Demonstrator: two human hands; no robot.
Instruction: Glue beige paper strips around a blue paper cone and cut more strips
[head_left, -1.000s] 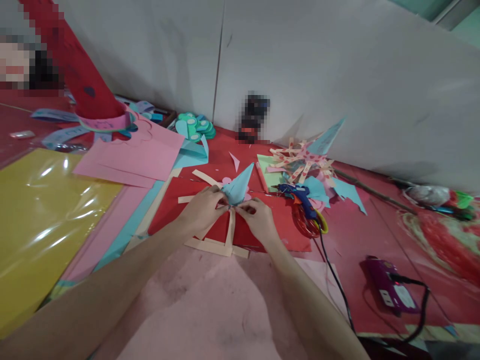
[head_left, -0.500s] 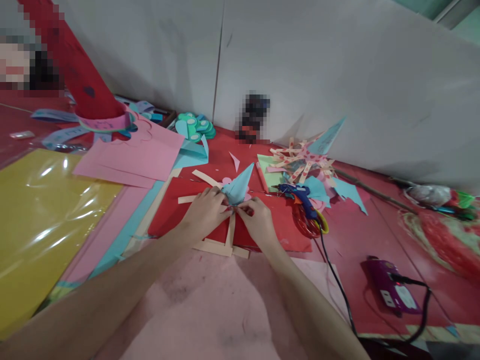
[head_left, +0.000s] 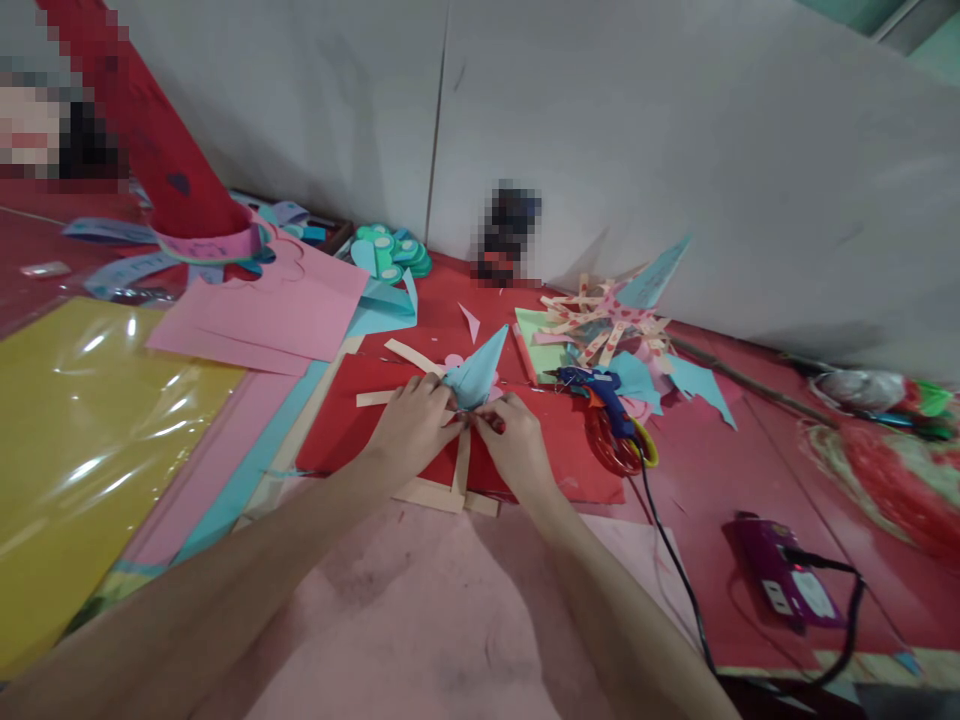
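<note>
Both my hands meet over a red paper sheet (head_left: 352, 425) in the middle of the table. My left hand (head_left: 411, 425) has its fingers closed on the base of a light blue paper cone (head_left: 474, 374) that points up and away. My right hand (head_left: 517, 445) pinches the same base from the other side. Cream paper strips (head_left: 460, 462) fan out from under the cone across the red sheet. A small pink paper shape (head_left: 453, 361) peeks out behind the cone.
A blue glue gun (head_left: 604, 392) lies to the right, its black cord running to a purple power strip (head_left: 784, 583). Behind it sits a heap of patterned strips and blue cones (head_left: 615, 325). Pink sheets (head_left: 262, 312) and a yellow sheet (head_left: 82, 420) lie left. A person in red stands far left.
My hands have drawn slightly closer together at the cone's base. Everything else on the table is where it was.
</note>
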